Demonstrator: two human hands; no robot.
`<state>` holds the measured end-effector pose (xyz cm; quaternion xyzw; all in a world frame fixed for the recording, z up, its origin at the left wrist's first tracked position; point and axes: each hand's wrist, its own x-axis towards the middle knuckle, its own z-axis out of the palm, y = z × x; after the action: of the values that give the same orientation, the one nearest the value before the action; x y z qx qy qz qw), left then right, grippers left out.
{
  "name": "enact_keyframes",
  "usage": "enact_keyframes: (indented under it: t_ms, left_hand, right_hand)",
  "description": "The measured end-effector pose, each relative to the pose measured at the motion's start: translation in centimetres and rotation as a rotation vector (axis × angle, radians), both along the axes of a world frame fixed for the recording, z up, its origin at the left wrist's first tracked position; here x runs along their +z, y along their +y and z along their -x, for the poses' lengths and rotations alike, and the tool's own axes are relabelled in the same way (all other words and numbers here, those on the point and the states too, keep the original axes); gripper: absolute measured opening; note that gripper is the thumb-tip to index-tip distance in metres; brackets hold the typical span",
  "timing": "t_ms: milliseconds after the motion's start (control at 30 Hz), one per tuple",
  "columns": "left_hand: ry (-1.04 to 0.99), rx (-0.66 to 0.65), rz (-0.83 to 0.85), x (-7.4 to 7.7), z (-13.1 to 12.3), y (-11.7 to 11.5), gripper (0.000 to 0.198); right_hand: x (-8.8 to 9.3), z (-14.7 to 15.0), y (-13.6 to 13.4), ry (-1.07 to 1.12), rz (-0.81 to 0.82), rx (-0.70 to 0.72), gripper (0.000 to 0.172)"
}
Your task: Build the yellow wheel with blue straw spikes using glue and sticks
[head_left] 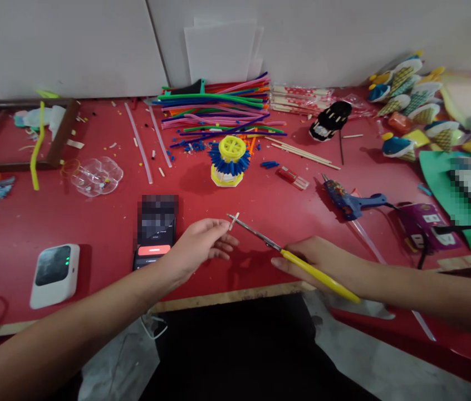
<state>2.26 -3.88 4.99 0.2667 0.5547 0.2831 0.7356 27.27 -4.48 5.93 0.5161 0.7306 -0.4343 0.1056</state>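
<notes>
Near the front of the red table, my left hand (208, 242) pinches a short pale wooden stick (236, 216) between thumb and fingertips. My right hand (308, 259) grips yellow-handled scissors (314, 273), whose metal blades point left and meet the stick near their tips. Whether the blades have closed through it I cannot tell. Beyond both hands stands a small yellow and blue craft model (230, 161), with a spoked yellow wheel shape on top, a blue fringe and a yellow-edged base. A phone (155, 231) lies just left of my left hand.
A blue glue gun (350, 200) rests at the right with its cord. Colourful pipe cleaners (219, 106) are heaped at the back. Wooden sticks (302, 152) lie behind the red packet (293, 178). A white device (55, 275) and a clear plastic palette (97, 176) sit left.
</notes>
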Motion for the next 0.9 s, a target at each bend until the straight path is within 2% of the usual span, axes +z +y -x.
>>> enact_keyframes:
  t_ms: [100,200,300,600,900]
  left_hand:
    - [0.051,-0.1,-0.021,-0.1,0.1,-0.3,0.017]
    - [0.162,-0.222,-0.129,-0.4,0.0,-0.4,0.02]
    - [0.213,-0.278,-0.209,-0.7,-0.3,-0.5,0.018]
    - [0.16,-0.141,-0.223,-1.3,-1.3,-1.3,0.022]
    - [0.146,-0.168,-0.234,-1.6,-1.7,-1.1,0.023]
  right_hand:
    - [0.1,0.3,0.1,-0.001,-0.003,-0.008,0.073]
    - [-0.1,0.5,0.0,0.004,0.008,0.002,0.074]
    - [-0.1,0.5,-0.1,0.016,0.046,0.003,0.071]
    - [0.7,0.3,-0.1,0.084,0.035,0.065,0.061]
    - [1.3,0.4,0.1,0.049,0.06,0.088,0.065]
